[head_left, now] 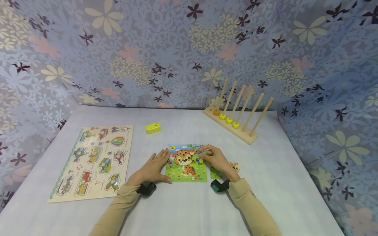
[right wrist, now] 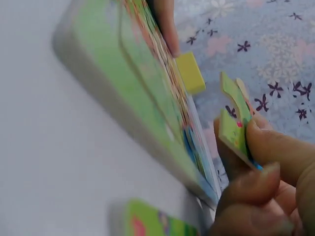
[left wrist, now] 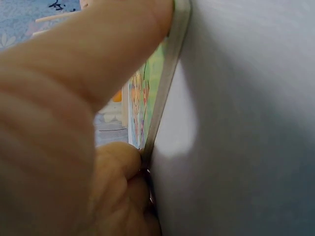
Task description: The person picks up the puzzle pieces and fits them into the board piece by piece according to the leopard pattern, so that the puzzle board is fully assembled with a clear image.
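A leopard puzzle board (head_left: 184, 173) lies flat on the white table. My left hand (head_left: 152, 168) rests along its left side with fingers stretched out; thumb and fingertips touch the board's edge, as the left wrist view also shows. Over the board's upper right part, my right hand (head_left: 217, 159) pinches a green puzzle piece (right wrist: 234, 130) between thumb and fingers, raised and tilted above the board. Another green piece (head_left: 216, 173) with a small leopard picture lies right of the board, partly hidden under my right wrist.
A large wooden vehicle puzzle (head_left: 100, 177) lies on the left. Behind the leopard board sits a yellow block (head_left: 153, 128). At the back right stands a wooden peg rack (head_left: 230, 126) with one orange and several yellow beads. A floral curtain (head_left: 177, 55) hangs behind the table.
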The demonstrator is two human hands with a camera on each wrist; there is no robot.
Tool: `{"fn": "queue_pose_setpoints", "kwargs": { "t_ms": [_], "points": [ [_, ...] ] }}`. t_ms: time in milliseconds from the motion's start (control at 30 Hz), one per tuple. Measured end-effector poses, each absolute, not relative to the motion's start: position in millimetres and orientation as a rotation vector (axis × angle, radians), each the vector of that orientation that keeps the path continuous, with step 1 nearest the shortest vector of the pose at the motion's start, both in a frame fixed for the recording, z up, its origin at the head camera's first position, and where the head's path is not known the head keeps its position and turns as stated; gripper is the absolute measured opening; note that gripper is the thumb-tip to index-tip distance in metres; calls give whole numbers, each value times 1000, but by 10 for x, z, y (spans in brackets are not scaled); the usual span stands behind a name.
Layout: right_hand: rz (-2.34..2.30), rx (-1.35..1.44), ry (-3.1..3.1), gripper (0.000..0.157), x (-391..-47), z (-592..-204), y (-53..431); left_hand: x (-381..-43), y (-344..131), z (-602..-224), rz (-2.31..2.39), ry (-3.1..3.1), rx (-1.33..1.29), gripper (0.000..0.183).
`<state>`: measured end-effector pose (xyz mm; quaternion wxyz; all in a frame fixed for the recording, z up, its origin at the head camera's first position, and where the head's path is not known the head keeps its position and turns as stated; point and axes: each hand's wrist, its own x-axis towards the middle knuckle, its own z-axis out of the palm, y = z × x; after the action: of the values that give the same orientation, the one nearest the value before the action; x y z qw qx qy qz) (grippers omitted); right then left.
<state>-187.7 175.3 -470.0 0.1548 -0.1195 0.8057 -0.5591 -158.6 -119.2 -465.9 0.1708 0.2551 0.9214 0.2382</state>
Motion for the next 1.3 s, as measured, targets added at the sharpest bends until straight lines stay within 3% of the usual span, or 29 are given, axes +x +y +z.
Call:
{"fn": "queue_pose_setpoints", "kwargs": {
  "t_ms": [500,800,1033,1300],
  "points": [
    [-1201,-402,2668,16,-1811,-4713,1640,-1571,-1183,-4634,683,2620,717,111],
    [-998,-210,2834,35,-1791,-4644,1572,-1573,-1184,-4643,685,2620,707,111],
    [-951,-182,2824,16,-1775,-4602,1563,-1596,-1194,-4677,687,2622,729,112],
    [-1207,-321,2709,16,-1838,-4610,1745,-1573,-1201,-4638,692,2627,737,111]
  ]
}}
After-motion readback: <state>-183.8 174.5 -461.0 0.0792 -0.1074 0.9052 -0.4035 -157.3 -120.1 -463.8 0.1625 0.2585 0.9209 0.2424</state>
